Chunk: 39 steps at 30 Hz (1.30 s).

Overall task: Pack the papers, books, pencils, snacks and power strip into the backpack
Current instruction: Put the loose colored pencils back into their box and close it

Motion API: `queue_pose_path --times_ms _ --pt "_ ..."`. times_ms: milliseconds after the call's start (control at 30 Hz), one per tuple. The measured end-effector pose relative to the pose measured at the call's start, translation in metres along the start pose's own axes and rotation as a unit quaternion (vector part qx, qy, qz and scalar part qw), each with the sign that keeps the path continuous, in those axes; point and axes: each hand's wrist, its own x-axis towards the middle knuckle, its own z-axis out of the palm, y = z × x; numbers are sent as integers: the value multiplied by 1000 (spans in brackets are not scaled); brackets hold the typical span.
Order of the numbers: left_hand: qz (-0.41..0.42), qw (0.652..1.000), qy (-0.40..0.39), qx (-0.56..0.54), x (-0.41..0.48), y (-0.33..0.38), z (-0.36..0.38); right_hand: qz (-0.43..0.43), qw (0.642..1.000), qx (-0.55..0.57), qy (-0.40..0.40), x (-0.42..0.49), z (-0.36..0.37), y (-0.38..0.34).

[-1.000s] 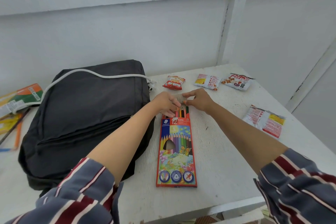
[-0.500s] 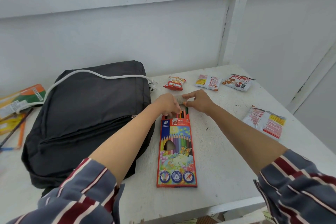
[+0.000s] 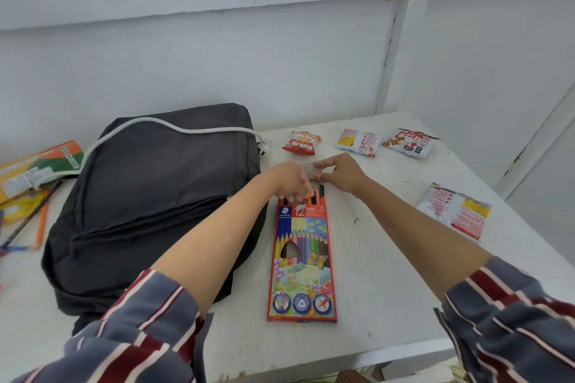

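Both our hands meet at the far end of the pencil box (image 3: pixel 301 258), which lies flat on the white surface (image 3: pixel 389 274) just beside the black backpack (image 3: pixel 149 196). Our right hand (image 3: pixel 340 174) pinches the pale box flap (image 3: pixel 309 168) between thumb and fingers. Our left hand (image 3: pixel 291 180) curls its fingers down onto the pencil ends (image 3: pixel 321 189) sticking out of the box; we cannot tell whether it grips or only presses them. A white cable (image 3: pixel 174 129) drapes over the backpack, and four snack packets (image 3: pixel 301 143) lie beyond and to the right.

One head-worn wide-angle camera looks forward and down, close over the table (image 3: pixel 389 274).
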Motion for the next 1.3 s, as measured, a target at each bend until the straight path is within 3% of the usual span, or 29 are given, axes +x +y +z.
queue_pose_path --times_ms 300,500,800,1300 --pt "62 987 146 2 2 -5 7 -2 1000 -21 4 -2 -2 2" --pt "121 929 342 71 -23 -3 -3 -84 991 -89 59 -13 -15 -17" --pt "72 847 497 175 -81 -35 -26 -196 970 -145 21 -19 -5 -100" --pt "-95 816 555 128 -243 -244 -35 -297 937 -147 -112 -62 166 -272"
